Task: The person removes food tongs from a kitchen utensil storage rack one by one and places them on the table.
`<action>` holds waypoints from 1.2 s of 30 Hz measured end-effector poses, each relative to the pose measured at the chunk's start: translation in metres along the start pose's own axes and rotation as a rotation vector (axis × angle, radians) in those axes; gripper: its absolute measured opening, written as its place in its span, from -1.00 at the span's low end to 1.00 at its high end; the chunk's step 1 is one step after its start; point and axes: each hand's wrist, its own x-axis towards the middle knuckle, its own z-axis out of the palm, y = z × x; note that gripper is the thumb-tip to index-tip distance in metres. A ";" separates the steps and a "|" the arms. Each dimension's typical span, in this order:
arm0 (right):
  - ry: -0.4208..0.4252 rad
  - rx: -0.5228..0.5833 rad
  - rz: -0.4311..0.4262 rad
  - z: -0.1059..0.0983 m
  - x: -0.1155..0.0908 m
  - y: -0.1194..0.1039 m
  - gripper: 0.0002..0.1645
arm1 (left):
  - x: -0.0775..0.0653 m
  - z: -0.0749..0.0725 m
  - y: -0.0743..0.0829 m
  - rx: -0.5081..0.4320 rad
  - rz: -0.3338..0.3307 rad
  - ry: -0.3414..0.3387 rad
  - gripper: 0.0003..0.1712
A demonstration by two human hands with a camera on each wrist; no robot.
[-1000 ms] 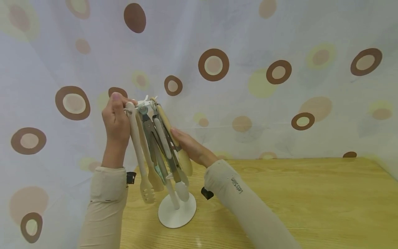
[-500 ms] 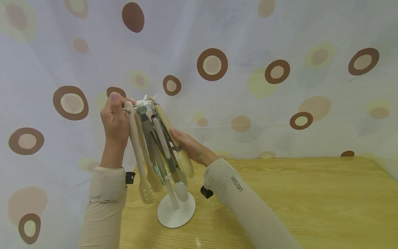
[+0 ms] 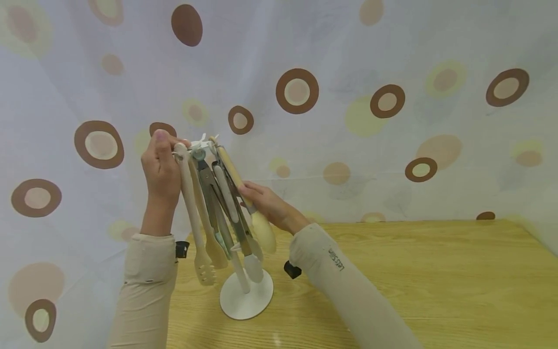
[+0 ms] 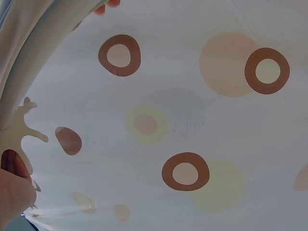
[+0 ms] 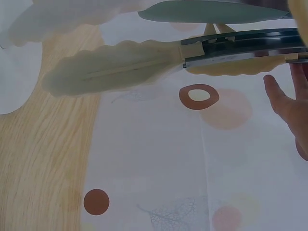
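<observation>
A white utensil stand (image 3: 246, 303) with a round base leans leftward under its load of hanging utensils. At its hooked top, my left hand (image 3: 161, 167) grips the rim; in the left wrist view the fingers curl at the hooked rim (image 4: 19, 137). My right hand (image 3: 272, 208) holds tongs with a yellow handle and pale yellow tips (image 3: 263, 233). Those tongs' upper end is at the stand's top. In the right wrist view, the hand (image 5: 294, 110) is at the right edge beside tongs (image 5: 120, 67). Grey tongs (image 3: 226, 194) and a beige slotted server (image 3: 202, 264) hang between the hands.
The stand's base rests on a wood-grain table (image 3: 414, 281). Behind it hangs a pale curtain (image 3: 331, 43) with brown and yellow dots. Another beige utensil (image 3: 215, 249) and pale-tipped tongs (image 3: 254, 268) crowd around the pole.
The right hand has shifted slightly right, and the yellow tongs' tips have swung right and a little down, away from the other utensils. The left hand stays at the stand's top.
</observation>
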 end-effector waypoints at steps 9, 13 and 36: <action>0.026 -0.067 -0.050 -0.002 -0.004 -0.004 -0.29 | -0.001 0.001 -0.003 0.022 0.008 -0.008 -0.55; 0.058 -0.084 -0.047 0.000 -0.006 -0.006 -0.30 | -0.001 0.001 -0.003 0.027 0.009 -0.006 -0.55; 0.183 -0.099 -0.051 -0.003 -0.007 -0.007 -0.29 | 0.000 0.000 -0.001 0.024 0.002 0.003 -0.56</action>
